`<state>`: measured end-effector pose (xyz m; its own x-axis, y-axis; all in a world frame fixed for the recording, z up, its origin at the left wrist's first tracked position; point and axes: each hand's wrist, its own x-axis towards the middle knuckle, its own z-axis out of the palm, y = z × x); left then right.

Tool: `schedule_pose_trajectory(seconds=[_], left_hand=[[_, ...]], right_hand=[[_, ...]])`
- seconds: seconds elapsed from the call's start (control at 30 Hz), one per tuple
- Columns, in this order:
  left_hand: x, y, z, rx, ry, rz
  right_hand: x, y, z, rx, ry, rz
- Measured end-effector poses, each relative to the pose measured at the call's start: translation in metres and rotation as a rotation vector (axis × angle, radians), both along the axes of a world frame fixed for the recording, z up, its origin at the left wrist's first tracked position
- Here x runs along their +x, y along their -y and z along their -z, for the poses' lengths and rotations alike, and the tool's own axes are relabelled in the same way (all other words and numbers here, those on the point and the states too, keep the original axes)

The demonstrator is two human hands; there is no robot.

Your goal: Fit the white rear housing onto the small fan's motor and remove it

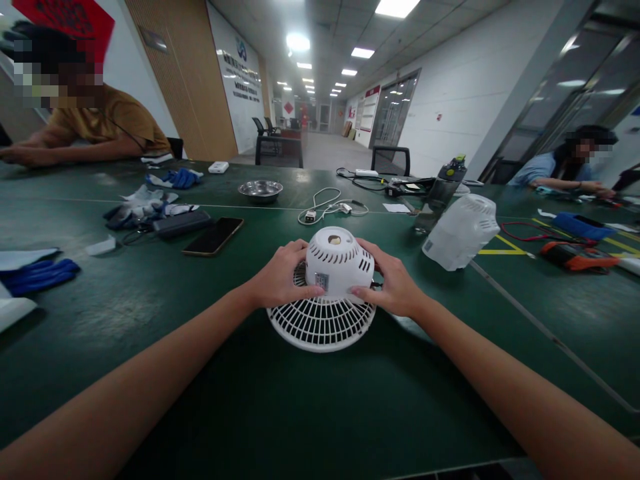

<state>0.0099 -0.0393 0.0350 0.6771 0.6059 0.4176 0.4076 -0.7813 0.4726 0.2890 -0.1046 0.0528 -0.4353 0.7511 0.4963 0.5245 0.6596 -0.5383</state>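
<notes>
A white fan motor housing [340, 263] with slotted vents and a small label sits over a round white fan grille [323, 330] on the green table. My left hand [283, 277] grips the housing's left side, its thumb along the front near the label. From the right, my right hand [395, 283] holds the same housing, thumb at the front and fingers around the back. Parts of the fingers of both hands are hidden behind the housing. Whether the housing touches the grille cannot be made out.
A black phone [214, 237], a metal bowl [261, 191] and a white cable [330, 207] lie beyond my hands. To the right are a white plastic housing [463, 233], a bottle [440, 193] and an orange multimeter [577, 257]. Two people sit across the table.
</notes>
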Motion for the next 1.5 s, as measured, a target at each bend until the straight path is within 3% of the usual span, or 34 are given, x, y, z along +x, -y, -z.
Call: schedule_pose_trajectory(seconds=[0.47, 0.7, 0.8, 0.97, 1.27, 1.5], left_hand=[[0.003, -0.001, -0.004, 0.030, -0.074, -0.012], [0.004, 0.003, -0.002, 0.037, 0.010, -0.058], [0.004, 0.007, -0.003, -0.035, 0.115, -0.046], [0.005, 0.012, 0.004, -0.042, 0.184, 0.123], [0.023, 0.026, 0.002, 0.099, 0.194, 0.010], [0.019, 0.019, 0.004, 0.186, 0.166, 0.042]], right_hand=[[0.000, 0.004, 0.005, 0.027, 0.012, 0.067], [0.004, 0.001, 0.010, 0.137, 0.071, 0.090], [0.003, 0.004, 0.011, 0.037, 0.071, 0.028], [-0.001, 0.008, 0.010, -0.087, 0.028, -0.037], [-0.004, 0.009, 0.004, -0.177, -0.030, -0.053], [-0.003, 0.007, 0.004, -0.174, -0.027, -0.063]])
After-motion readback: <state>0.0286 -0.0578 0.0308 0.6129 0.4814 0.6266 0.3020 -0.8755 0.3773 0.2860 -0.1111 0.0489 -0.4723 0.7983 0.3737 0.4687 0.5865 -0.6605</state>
